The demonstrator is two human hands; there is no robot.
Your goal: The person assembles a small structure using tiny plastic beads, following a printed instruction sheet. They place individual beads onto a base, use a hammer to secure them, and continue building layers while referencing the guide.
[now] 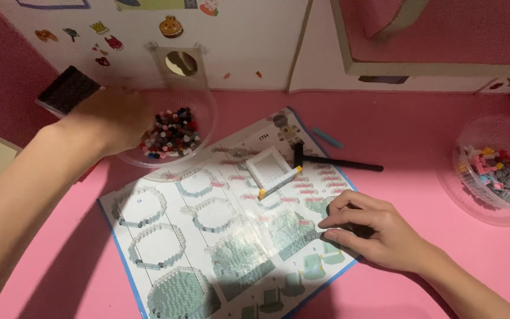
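Our left hand (116, 121) dips into the clear bowl (205, 100) of small bricks (172, 134), fingers seemingly pinching some, though hidden. Our right hand (379, 230) presses flat, unclenched, on the instruction sheet (166, 236).

Single view, head-worn camera. It looks steeply down and forward onto a pink table (396, 136) from the near edge, close in. The instruction sheet (208, 236) fills the centre. Both forearms enter from the near edge: left hand (113, 121) reaches to the far left, right hand (373, 227) lies near right. The far wall (255, 41) closes the top of frame. The right bowl (491, 171) is cut by the right edge. No second view, so no overlap.
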